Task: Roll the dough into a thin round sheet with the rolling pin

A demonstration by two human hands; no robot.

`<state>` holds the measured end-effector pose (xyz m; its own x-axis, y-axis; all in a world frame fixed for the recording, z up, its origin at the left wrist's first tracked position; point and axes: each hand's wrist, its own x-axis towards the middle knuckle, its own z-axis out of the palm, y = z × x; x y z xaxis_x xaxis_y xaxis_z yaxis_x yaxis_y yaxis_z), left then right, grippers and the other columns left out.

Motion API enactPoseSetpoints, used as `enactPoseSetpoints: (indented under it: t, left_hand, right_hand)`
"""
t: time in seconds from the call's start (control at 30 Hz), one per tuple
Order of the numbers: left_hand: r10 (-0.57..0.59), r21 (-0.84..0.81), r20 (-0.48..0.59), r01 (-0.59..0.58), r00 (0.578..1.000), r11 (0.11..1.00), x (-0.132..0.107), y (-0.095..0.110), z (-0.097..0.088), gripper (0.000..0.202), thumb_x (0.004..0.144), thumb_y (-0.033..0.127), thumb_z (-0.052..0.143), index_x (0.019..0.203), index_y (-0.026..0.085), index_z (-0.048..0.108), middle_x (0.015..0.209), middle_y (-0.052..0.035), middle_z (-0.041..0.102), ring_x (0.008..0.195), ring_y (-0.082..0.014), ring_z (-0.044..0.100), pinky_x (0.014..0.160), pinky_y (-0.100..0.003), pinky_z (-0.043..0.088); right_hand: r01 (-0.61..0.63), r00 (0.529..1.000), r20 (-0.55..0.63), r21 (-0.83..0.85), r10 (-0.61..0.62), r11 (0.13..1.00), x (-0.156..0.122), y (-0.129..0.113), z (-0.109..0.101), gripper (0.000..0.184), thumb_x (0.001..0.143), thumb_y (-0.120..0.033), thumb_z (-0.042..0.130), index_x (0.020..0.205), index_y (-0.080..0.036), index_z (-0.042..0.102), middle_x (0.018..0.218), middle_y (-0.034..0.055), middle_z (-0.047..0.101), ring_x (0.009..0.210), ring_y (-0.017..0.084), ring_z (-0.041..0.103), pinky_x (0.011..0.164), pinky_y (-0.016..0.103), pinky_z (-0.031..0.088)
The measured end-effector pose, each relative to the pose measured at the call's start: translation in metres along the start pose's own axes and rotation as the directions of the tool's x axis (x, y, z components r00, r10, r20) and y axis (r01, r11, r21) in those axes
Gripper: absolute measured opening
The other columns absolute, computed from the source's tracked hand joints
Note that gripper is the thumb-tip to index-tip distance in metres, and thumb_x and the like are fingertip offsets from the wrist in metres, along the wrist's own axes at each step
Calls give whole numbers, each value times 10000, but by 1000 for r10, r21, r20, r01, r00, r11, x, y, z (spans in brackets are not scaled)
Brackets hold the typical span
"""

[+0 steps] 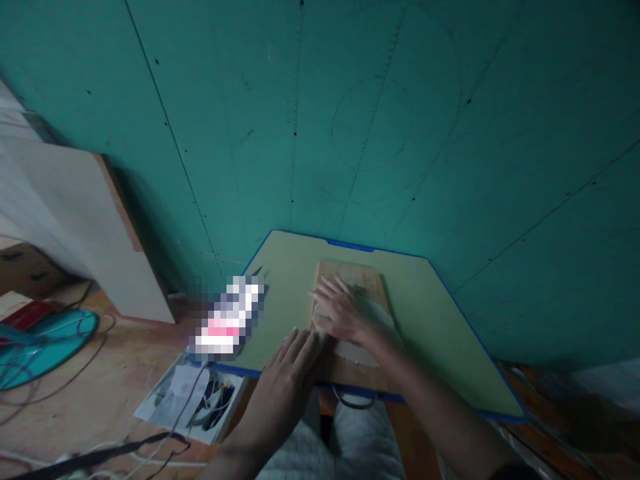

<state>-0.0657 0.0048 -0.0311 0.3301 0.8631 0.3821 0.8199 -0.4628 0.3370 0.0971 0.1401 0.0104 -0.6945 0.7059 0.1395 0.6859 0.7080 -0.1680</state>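
Note:
A wooden board (345, 376) lies on a pale green-yellow tabletop (425, 300) edged in blue. On the board is a thin, pale sheet (377, 319) with a ragged near edge; its material is unclear. My right hand (337, 308) rests flat across the sheet and board, fingers stretched out and pointing to the upper left. A dark smudge or pattern shows just beyond its fingers. My left hand (293, 360) lies at the near left edge of the board, fingers extended, its fingertips close to my right hand. Part of the sheet is hidden under the right hand and forearm.
Left on the tabletop is a bright, pixelated object (227, 323). Below it, a white box (217, 430) holds cables and papers. Cords cross the floor near a turquoise disc (60, 347). A pale panel (95, 220) leans against the green wall (240, 133) behind the table.

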Motion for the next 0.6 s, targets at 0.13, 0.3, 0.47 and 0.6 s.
enactPoseSetpoints:
  t: [0.13, 0.3, 0.47, 0.6]
  left_hand:
    - [55, -25, 14, -55, 998, 998, 9, 15, 0, 487, 967, 203, 459, 1449, 250, 406, 1406, -84, 546, 1322, -271, 485, 1059, -469, 471]
    - [53, 23, 114, -56, 992, 998, 26, 17, -12, 545, 898, 72, 485, 1407, 267, 469, 1309, -62, 624, 1219, -232, 558, 999, -403, 490]
    - [-27, 189, 144, -1, 989, 982, 53, 11, -14, 420, 894, 96, 493, 1298, 177, 570, 1268, -117, 641, 1152, -242, 592, 1011, -403, 458]
    - [38, 295, 41, -49, 998, 954, 72, 19, 9, 423, 947, 294, 494, 1327, 113, 530, 1344, -189, 573, 1276, -320, 505, 1074, -508, 393]
  right_hand:
    - [-64, 995, -78, -11, 63, 998, -56, 7, 0, 463, 953, -353, 438, 1346, -138, 555, 1463, 121, 500, 1422, 262, 327, 1188, 512, 209]
    - [-61, 989, -136, -85, 49, 994, -116, 8, -4, 582, 951, -332, 442, 1472, -81, 380, 1526, 158, 407, 1444, 266, 284, 1180, 517, 264]
    - [-129, 982, -150, -111, 112, 985, -137, 7, -9, 538, 952, -316, 445, 1452, -119, 422, 1479, 138, 474, 1375, 253, 402, 1180, 522, 274]
    - [-184, 973, -164, -123, 163, 975, -131, 10, -4, 557, 952, -303, 418, 1469, -100, 395, 1492, 155, 455, 1399, 264, 371, 1165, 522, 299]
